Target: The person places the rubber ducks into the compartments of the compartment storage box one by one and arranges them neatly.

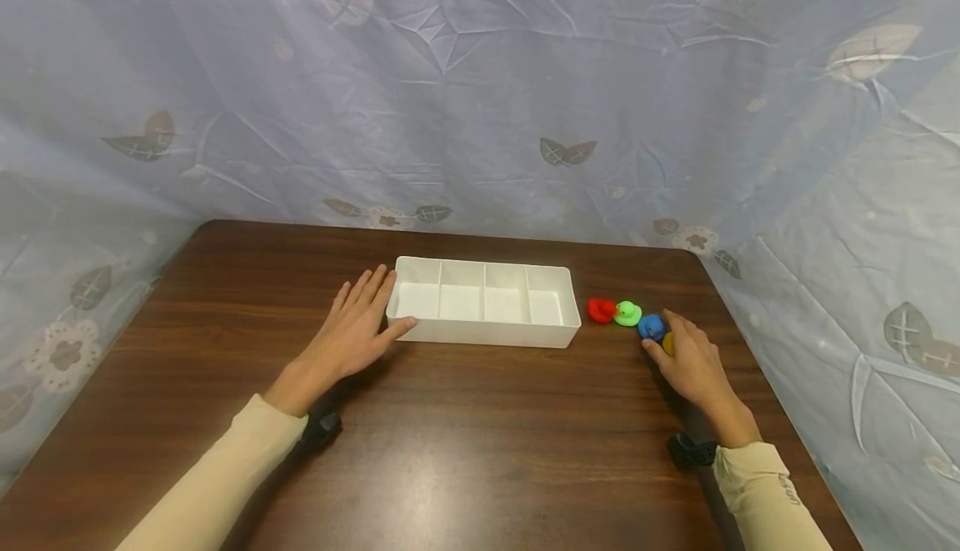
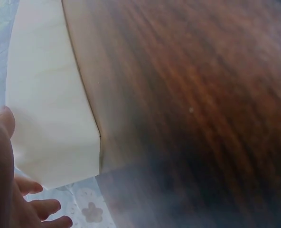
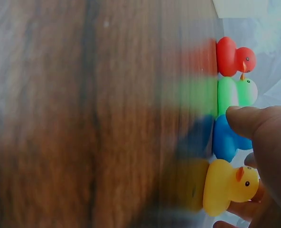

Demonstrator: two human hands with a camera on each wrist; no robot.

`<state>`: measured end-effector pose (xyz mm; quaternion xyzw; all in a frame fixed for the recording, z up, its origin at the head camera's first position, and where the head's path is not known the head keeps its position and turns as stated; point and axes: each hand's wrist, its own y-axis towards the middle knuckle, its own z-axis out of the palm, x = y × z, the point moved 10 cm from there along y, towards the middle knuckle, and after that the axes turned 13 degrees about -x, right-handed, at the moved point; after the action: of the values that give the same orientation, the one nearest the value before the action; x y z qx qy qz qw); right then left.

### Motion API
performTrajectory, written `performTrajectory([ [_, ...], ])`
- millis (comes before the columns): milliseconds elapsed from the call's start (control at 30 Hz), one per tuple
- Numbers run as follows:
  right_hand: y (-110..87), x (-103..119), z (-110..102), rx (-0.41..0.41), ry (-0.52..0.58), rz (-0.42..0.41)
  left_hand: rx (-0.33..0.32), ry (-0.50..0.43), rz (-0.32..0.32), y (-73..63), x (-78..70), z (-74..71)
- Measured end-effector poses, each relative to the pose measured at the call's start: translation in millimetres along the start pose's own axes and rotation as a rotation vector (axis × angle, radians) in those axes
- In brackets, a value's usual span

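My left hand rests at the left end of a white box with several compartments. Its fingers are straight along that end, and the thumb lies over the front corner. In the left wrist view, the box's white wall fills the left side. My right hand is around the yellow rubber duck, fingers behind it and thumb in front of the blue duck; contact with either is unclear. Farther left in the row are the green duck and the red duck. All the ducks stand on the table.
The brown wooden table reaches back to a patterned grey-blue cloth, which also hangs along both sides. The box stands left of the ducks, near the table's back edge. Dark straps are on both wrists.
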<state>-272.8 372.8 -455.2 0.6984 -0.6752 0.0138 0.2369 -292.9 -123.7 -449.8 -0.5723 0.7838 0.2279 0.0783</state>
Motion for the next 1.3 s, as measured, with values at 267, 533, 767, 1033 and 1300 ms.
performTrajectory([
  [267, -4.8, -9, -6, -0.031, -0.023, -0.003, 0.001, -0.02, -0.008, 1.7, -1.5, 0.7],
  [533, -10.6, -16, -10, -0.021, -0.036, 0.025, 0.002, -0.029, -0.016, 1.5, -1.3, 0.2],
  [767, -14.1, -21, -16, -0.049, -0.048, 0.048, -0.004, -0.026, -0.011, 1.5, -2.8, -2.7],
  [1033, -12.6, -21, -20, -0.069, -0.063, 0.041, 0.008, -0.031, -0.017, 0.6, -2.7, -3.4],
  [1300, -11.3, -24, -22, -0.069, -0.069, 0.047, 0.023, -0.025, -0.015, 0.7, -3.2, -3.7],
])
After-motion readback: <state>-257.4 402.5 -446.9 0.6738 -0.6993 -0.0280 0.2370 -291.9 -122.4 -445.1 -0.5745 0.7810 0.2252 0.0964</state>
